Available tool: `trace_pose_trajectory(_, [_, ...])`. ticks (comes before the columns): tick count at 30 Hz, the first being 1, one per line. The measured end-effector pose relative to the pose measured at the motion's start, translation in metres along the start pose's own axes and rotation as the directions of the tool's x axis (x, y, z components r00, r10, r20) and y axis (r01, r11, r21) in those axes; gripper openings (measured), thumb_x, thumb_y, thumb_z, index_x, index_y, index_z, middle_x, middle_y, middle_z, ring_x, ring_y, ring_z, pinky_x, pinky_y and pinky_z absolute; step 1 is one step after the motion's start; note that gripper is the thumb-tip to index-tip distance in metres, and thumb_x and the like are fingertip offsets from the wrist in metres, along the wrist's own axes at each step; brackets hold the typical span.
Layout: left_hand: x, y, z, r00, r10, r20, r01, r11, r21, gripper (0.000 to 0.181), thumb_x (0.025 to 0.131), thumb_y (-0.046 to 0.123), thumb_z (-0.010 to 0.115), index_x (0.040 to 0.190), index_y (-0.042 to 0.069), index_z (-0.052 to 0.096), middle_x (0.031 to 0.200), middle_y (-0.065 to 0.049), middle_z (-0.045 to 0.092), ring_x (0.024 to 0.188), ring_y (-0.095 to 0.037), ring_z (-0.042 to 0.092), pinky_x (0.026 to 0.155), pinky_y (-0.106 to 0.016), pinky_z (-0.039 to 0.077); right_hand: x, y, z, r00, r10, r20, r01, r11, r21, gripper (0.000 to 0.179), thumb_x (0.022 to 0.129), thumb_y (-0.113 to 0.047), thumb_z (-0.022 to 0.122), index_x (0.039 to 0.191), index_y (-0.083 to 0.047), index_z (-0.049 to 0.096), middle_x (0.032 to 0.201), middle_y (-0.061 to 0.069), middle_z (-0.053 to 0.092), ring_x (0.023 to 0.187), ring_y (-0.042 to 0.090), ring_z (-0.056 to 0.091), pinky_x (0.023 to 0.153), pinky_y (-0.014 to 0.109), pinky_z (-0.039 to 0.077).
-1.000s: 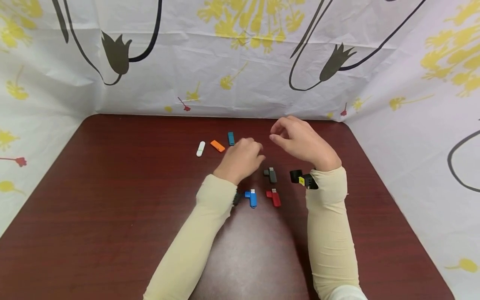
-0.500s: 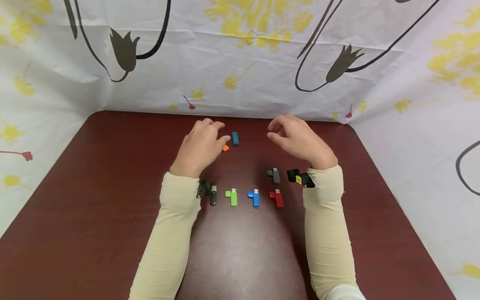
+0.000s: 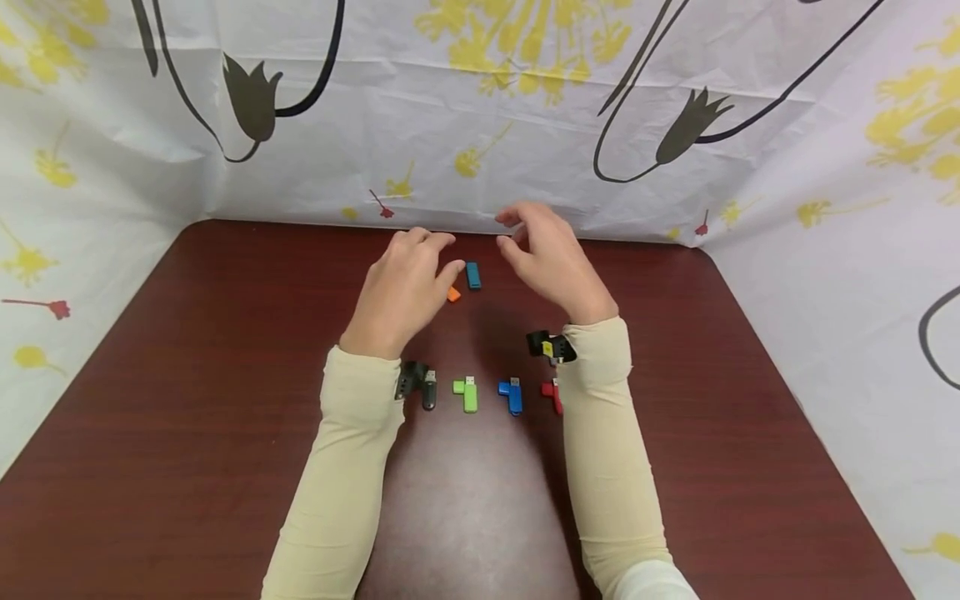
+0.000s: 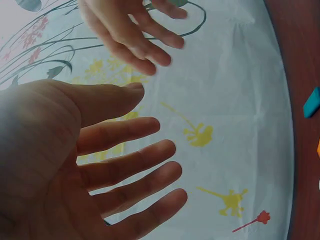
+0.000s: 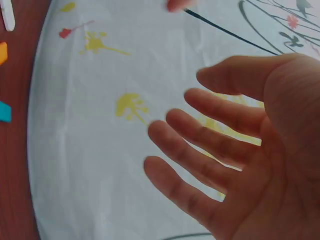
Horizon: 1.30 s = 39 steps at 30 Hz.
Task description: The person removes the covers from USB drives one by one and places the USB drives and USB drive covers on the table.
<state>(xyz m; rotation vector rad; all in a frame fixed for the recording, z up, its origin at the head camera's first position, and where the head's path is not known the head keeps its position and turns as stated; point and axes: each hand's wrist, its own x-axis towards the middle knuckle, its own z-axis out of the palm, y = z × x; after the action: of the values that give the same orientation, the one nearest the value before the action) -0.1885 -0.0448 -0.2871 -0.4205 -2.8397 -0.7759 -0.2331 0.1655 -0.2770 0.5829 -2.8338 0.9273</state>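
My left hand (image 3: 401,287) is raised above the table, its fingers loosely spread and nothing in them. It hides most of an orange USB stick (image 3: 453,294); a teal USB stick (image 3: 473,276) lies just right of its thumb. Also empty, my right hand (image 3: 551,262) hovers to the right of the teal stick, fingers relaxed. Nearer me lie a black USB stick (image 3: 429,390), a green one (image 3: 469,395), a blue one (image 3: 512,396) and a red one (image 3: 553,393), partly behind my right sleeve. The right wrist view shows a white stick (image 5: 7,15).
The dark red-brown table (image 3: 225,417) has rounded far corners. A white patterned cloth (image 3: 420,125) hangs behind it and along both sides. A black wrist camera strap (image 3: 411,379) sits beside the black stick.
My left hand has moved left, uncovering the black and green sticks and covering the white one and most of the orange. My right hand has shifted left and away from me, over the grey stick.
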Motion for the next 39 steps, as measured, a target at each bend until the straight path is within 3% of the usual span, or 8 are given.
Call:
trace_pose_trajectory(4, [-0.002, -0.001, -0.006, 0.999, 0.007, -0.05, -0.008, 1.0, -0.017, 0.045, 0.11, 0.029, 0.065, 0.149, 0.007, 0.064, 0.149, -0.018, 0.062, 0.141, -0.037, 0.055, 0.107, -0.053, 0.058, 0.01, 0.0, 0.017, 0.999, 0.0, 0.04, 0.001, 0.999, -0.042, 0.044, 0.11, -0.02, 0.062, 0.151, -0.005, 0.057, 0.153, 0.015, 0.056, 0.13, 0.031, 0.06, 0.108, 0.05, 0.053])
trace_pose_trajectory(10, [-0.006, -0.003, -0.009, 0.999, 0.002, -0.045, -0.005, 0.999, -0.053, 0.044, 0.111, 0.029, 0.063, 0.15, 0.009, 0.063, 0.151, -0.017, 0.061, 0.143, -0.037, 0.054, 0.109, -0.054, 0.056, 0.024, 0.014, 0.054, 0.986, 0.044, 0.158, -0.029, 0.995, -0.099, 0.046, 0.113, -0.02, 0.056, 0.155, -0.003, 0.053, 0.162, 0.017, 0.05, 0.148, 0.033, 0.051, 0.122, 0.05, 0.045])
trace_pose_trajectory(14, [-0.007, -0.006, -0.009, 0.999, -0.003, -0.037, 0.0, 0.998, -0.068, 0.043, 0.112, 0.029, 0.062, 0.151, 0.01, 0.063, 0.152, -0.016, 0.06, 0.144, -0.037, 0.053, 0.109, -0.055, 0.056, 0.028, 0.023, 0.075, 0.965, 0.084, 0.25, -0.056, 0.991, -0.118, 0.048, 0.113, -0.02, 0.055, 0.157, 0.0, 0.05, 0.164, 0.018, 0.047, 0.144, 0.033, 0.054, 0.121, 0.05, 0.046])
trace_pose_trajectory(18, [-0.006, -0.006, -0.007, 1.0, 0.009, -0.024, -0.011, 0.995, -0.095, 0.043, 0.112, 0.029, 0.062, 0.15, 0.011, 0.064, 0.152, -0.015, 0.06, 0.145, -0.034, 0.053, 0.11, -0.054, 0.055, 0.028, 0.029, 0.089, 0.933, 0.127, 0.335, -0.07, 0.982, -0.178, 0.05, 0.113, -0.016, 0.053, 0.16, 0.001, 0.047, 0.171, 0.019, 0.039, 0.152, 0.035, 0.048, 0.125, 0.051, 0.042])
trace_pose_trajectory(24, [-0.005, -0.004, -0.008, 1.0, 0.007, 0.002, -0.007, 0.992, -0.124, 0.043, 0.111, 0.029, 0.063, 0.151, 0.011, 0.063, 0.153, -0.013, 0.06, 0.145, -0.033, 0.053, 0.11, -0.052, 0.055, 0.028, 0.035, 0.094, 0.885, 0.205, 0.418, -0.097, 0.959, -0.265, 0.051, 0.114, -0.016, 0.049, 0.162, -0.001, 0.046, 0.177, 0.02, 0.027, 0.163, 0.037, 0.032, 0.13, 0.052, 0.035])
trace_pose_trajectory(31, [-0.005, -0.004, -0.009, 0.999, -0.002, 0.033, 0.006, 0.991, -0.133, 0.045, 0.112, 0.029, 0.063, 0.153, 0.011, 0.061, 0.157, -0.014, 0.057, 0.146, -0.033, 0.052, 0.111, -0.052, 0.054, 0.028, 0.04, 0.094, 0.877, 0.234, 0.42, -0.13, 0.956, -0.263, 0.05, 0.113, -0.018, 0.053, 0.161, -0.002, 0.048, 0.169, 0.021, 0.04, 0.157, 0.036, 0.041, 0.127, 0.052, 0.04])
trace_pose_trajectory(39, [-0.004, -0.004, -0.007, 0.999, 0.002, 0.049, 0.005, 0.992, -0.127, 0.045, 0.112, 0.03, 0.062, 0.153, 0.011, 0.061, 0.157, -0.013, 0.057, 0.145, -0.033, 0.052, 0.112, -0.053, 0.054, 0.026, 0.041, 0.081, 0.858, 0.235, 0.457, -0.133, 0.961, -0.243, 0.047, 0.113, -0.018, 0.052, 0.157, -0.001, 0.053, 0.162, 0.021, 0.05, 0.152, 0.036, 0.048, 0.125, 0.052, 0.042])
